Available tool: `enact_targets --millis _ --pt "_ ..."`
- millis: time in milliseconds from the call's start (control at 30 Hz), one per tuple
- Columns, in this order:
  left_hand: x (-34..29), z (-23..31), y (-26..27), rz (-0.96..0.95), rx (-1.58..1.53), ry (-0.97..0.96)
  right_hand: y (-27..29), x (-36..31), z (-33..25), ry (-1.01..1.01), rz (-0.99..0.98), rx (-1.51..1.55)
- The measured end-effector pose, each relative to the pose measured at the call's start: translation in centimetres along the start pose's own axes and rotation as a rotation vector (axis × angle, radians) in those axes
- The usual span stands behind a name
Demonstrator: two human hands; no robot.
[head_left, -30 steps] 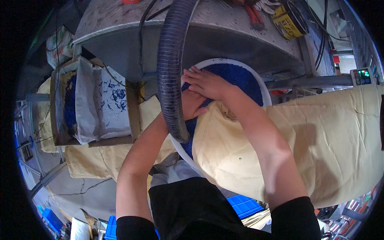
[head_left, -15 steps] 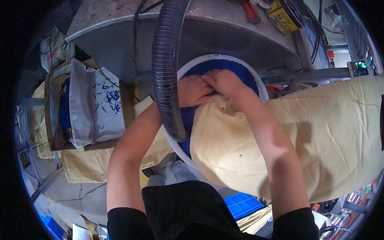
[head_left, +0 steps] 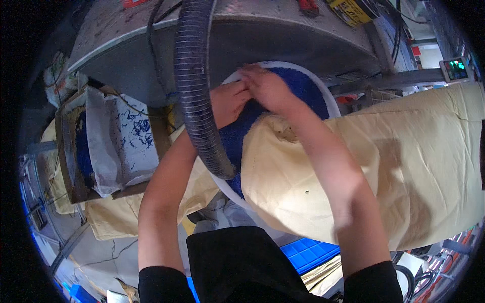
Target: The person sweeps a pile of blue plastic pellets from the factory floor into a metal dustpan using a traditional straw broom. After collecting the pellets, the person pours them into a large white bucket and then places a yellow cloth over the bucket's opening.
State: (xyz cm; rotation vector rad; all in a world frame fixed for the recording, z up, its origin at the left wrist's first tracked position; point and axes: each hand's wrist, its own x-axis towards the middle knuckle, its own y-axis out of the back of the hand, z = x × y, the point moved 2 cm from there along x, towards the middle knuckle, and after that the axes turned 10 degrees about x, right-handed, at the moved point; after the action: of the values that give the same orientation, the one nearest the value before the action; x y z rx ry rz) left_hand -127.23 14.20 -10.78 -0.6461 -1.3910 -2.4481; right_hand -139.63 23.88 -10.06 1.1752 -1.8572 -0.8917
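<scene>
A round white tub (head_left: 331,103) holds dark blue granules (head_left: 303,88). Above its far left part my two hands meet. My left hand (head_left: 230,102) is closed, fingers curled together; whatever it pinches is hidden or too small to name. Against it rests my right hand (head_left: 268,90), also closed, its fingertips slightly blurred near the tub's far rim. A large tan sack (head_left: 293,187) lies over the tub's near right side, its end puckered (head_left: 286,132) under my right forearm; neither hand touches that end. A ribbed dark hose (head_left: 194,76) hangs down into the tub in front of my left wrist.
Left of the tub is a cardboard box (head_left: 76,194) with a white liner and blue bits. A metal bench (head_left: 126,33) runs along the back, with a yellow tin (head_left: 351,12) on it. A small display (head_left: 456,69) stands far right. A blue crate (head_left: 308,255) sits below.
Both hands have left the sack's puckered end and moved away from me and left, toward the tub's far rim. The view has shifted slightly; the sack stays lying across the tub.
</scene>
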Motion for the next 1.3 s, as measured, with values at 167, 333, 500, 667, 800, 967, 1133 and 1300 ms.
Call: enact_targets --millis 167,333,500,667,800,967,1133,1300 --pt "-4.7 -1.5 1.2 -0.017 0.090 -0.034 -4.1 1.9 -3.2 -0.119 -0.336 -0.137" --pt "-5.3 -1.5 0.3 -0.027 0.134 -0.062 -2.6 0.3 -3.2 -0.307 -0.436 -0.310" --pt "-4.0 0.0 1.8 0.122 0.163 -0.029 0.2 -0.7 -3.8 -0.563 -0.413 -0.463" --pt "-7.3 -0.5 2.6 0.211 0.055 0.232 1.6 -0.8 -8.7 -0.677 -0.394 -0.406" --pt "-17.0 0.9 5.6 0.300 0.162 0.566 2.6 -3.6 -14.5 -0.471 0.015 -0.324" --pt "-36.3 8.6 5.7 0.173 0.135 1.026 1.5 -11.6 -23.4 -0.212 0.124 -0.074" --pt "-58.6 22.2 4.1 -0.517 0.132 1.209 -1.7 -19.1 -31.7 -0.229 -0.348 0.137" --pt "-65.5 32.3 9.1 -1.323 -0.112 1.507 1.1 -16.2 -29.7 -0.220 -0.132 0.179"
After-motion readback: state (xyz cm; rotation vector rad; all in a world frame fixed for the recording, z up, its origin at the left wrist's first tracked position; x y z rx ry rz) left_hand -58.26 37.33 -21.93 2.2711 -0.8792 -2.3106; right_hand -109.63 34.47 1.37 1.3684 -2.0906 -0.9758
